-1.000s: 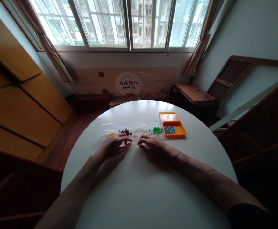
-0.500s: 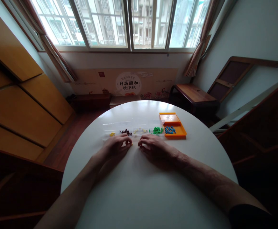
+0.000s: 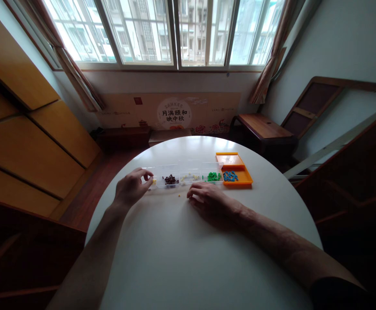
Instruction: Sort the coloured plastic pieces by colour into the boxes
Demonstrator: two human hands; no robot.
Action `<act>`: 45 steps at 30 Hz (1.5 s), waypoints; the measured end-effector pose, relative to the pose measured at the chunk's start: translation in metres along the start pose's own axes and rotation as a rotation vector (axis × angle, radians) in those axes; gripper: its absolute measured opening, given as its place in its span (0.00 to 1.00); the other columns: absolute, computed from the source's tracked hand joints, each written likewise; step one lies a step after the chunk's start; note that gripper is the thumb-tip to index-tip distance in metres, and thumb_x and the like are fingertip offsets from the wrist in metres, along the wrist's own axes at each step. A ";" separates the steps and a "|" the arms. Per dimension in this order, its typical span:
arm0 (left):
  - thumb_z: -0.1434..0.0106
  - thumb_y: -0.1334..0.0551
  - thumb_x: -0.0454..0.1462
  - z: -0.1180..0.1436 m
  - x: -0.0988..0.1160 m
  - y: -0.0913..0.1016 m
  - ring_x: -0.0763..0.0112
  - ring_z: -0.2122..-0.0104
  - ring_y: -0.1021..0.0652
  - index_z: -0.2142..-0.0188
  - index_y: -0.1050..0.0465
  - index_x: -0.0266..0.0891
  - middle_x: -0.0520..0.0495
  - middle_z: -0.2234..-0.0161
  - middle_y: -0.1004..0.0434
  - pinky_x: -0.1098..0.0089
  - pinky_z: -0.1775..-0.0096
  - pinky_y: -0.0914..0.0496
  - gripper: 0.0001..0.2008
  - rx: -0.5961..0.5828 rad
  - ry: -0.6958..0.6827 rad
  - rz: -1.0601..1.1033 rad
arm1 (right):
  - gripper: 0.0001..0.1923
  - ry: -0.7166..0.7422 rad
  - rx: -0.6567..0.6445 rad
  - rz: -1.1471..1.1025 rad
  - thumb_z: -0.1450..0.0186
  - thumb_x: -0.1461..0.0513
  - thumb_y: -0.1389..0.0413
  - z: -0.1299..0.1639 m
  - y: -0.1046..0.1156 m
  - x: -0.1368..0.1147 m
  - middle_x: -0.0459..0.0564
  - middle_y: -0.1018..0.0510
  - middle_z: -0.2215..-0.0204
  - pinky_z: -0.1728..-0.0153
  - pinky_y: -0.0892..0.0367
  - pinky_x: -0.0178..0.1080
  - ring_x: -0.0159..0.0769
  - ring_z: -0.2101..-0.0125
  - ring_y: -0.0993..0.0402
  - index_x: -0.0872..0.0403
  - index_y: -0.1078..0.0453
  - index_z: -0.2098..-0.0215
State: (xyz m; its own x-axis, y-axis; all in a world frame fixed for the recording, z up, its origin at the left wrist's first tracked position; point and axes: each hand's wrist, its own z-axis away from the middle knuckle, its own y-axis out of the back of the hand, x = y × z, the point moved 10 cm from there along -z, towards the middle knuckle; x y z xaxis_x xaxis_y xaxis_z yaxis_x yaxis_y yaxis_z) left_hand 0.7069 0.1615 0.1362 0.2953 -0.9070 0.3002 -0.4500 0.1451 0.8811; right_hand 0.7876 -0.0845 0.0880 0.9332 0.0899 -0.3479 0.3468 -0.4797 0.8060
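Observation:
My left hand [image 3: 132, 186] hovers at the left end of a clear compartment box [image 3: 165, 170], thumb and fingers apart, nothing visible between them. Beneath its fingertips, partly hidden, are small yellow pieces [image 3: 154, 181]. To their right in the box lie dark brown pieces [image 3: 170, 179], pale yellow pieces [image 3: 191, 177] and green pieces [image 3: 213, 177]. Resting on the table in front of the box, my right hand [image 3: 209, 198] has its fingers curled together; whatever they pinch cannot be made out. One tiny yellow piece [image 3: 179, 195] lies alone on the table, left of the right fingertips.
An orange case [image 3: 247, 177] with its lid raised sits at the box's right end, with blue pieces [image 3: 230, 175] in it. Everything stands on a round white table [image 3: 188, 258]. Beyond its far edge are a wooden stool [image 3: 265, 125] and a window wall.
My left hand has moved left from the table's middle to the box's left compartment, its fingers parting. The tiny yellow piece stays behind on the table. My right hand has hardly moved.

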 end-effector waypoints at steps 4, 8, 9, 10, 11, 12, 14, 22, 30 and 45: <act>0.33 0.34 0.42 0.000 0.000 0.000 0.70 0.69 0.22 0.57 0.16 0.47 0.53 0.60 0.17 0.71 0.69 0.36 0.08 0.001 0.030 -0.009 | 0.04 -0.004 -0.001 -0.001 0.25 0.64 0.42 0.001 -0.001 0.001 0.50 0.18 0.55 0.54 0.28 0.38 0.37 0.58 0.22 0.50 0.25 0.54; 0.32 0.34 0.45 0.002 0.018 -0.002 0.72 0.71 0.24 0.58 0.16 0.46 0.51 0.60 0.17 0.71 0.68 0.35 0.10 0.005 -0.096 0.075 | 0.04 0.002 -0.003 -0.002 0.24 0.64 0.42 0.001 0.000 -0.001 0.50 0.18 0.55 0.55 0.28 0.38 0.38 0.58 0.22 0.50 0.25 0.54; 0.30 0.34 0.45 0.004 0.026 -0.005 0.72 0.72 0.25 0.58 0.15 0.45 0.51 0.61 0.18 0.71 0.68 0.34 0.11 -0.016 -0.161 0.118 | 0.04 0.001 -0.003 -0.003 0.24 0.64 0.42 0.001 0.001 -0.001 0.50 0.18 0.55 0.54 0.28 0.38 0.37 0.58 0.22 0.50 0.25 0.54; 0.29 0.35 0.46 0.007 0.036 -0.010 0.73 0.72 0.26 0.58 0.15 0.45 0.51 0.62 0.18 0.71 0.68 0.33 0.11 -0.049 -0.233 0.164 | 0.04 0.002 -0.003 -0.004 0.24 0.64 0.41 0.001 0.001 -0.001 0.50 0.18 0.55 0.54 0.28 0.38 0.37 0.59 0.22 0.50 0.25 0.54; 0.29 0.35 0.46 0.011 0.046 -0.016 0.74 0.73 0.27 0.58 0.15 0.45 0.51 0.63 0.19 0.71 0.67 0.33 0.12 -0.090 -0.301 0.207 | 0.04 0.004 -0.002 -0.005 0.24 0.64 0.41 0.001 0.001 -0.001 0.50 0.18 0.55 0.54 0.28 0.38 0.37 0.59 0.22 0.50 0.25 0.54; 0.28 0.35 0.46 0.016 0.056 -0.023 0.75 0.74 0.27 0.58 0.15 0.44 0.51 0.64 0.20 0.72 0.67 0.33 0.11 -0.135 -0.364 0.242 | 0.03 0.007 -0.001 -0.007 0.24 0.64 0.41 0.001 0.001 -0.001 0.50 0.18 0.55 0.54 0.28 0.38 0.38 0.58 0.22 0.50 0.25 0.54; 0.28 0.34 0.46 0.024 0.070 -0.035 0.76 0.75 0.28 0.57 0.14 0.44 0.51 0.64 0.20 0.72 0.69 0.33 0.11 -0.192 -0.440 0.278 | 0.03 0.012 0.001 -0.006 0.24 0.63 0.42 0.001 0.001 -0.001 0.50 0.17 0.55 0.54 0.28 0.38 0.38 0.58 0.22 0.50 0.25 0.54; 0.26 0.36 0.42 0.037 0.089 -0.059 0.72 0.69 0.23 0.60 0.15 0.45 0.49 0.65 0.19 0.73 0.67 0.33 0.10 -0.248 -0.547 0.330 | 0.05 0.025 0.013 0.023 0.23 0.63 0.42 -0.001 0.003 -0.005 0.50 0.18 0.56 0.54 0.28 0.38 0.37 0.59 0.22 0.50 0.24 0.54; 0.27 0.36 0.41 0.029 0.077 -0.049 0.75 0.73 0.26 0.61 0.16 0.44 0.51 0.63 0.18 0.72 0.68 0.34 0.09 -0.210 -0.502 0.261 | 0.04 0.019 0.007 0.008 0.24 0.64 0.41 0.000 0.003 -0.004 0.50 0.18 0.56 0.56 0.29 0.38 0.37 0.60 0.23 0.50 0.24 0.55; 0.32 0.34 0.46 0.000 -0.006 0.001 0.70 0.70 0.22 0.60 0.15 0.47 0.52 0.61 0.15 0.71 0.69 0.35 0.10 0.025 -0.064 0.011 | 0.04 0.020 0.011 -0.008 0.24 0.63 0.42 0.001 0.002 -0.003 0.50 0.18 0.56 0.56 0.29 0.38 0.36 0.60 0.23 0.50 0.24 0.55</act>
State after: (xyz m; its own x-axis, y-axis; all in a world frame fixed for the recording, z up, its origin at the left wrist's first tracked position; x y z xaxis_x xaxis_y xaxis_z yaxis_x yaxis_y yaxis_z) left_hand 0.7049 0.1671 0.1350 0.2361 -0.9290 0.2850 -0.4740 0.1460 0.8683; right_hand 0.7858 -0.0865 0.0897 0.9321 0.1108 -0.3449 0.3533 -0.4887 0.7977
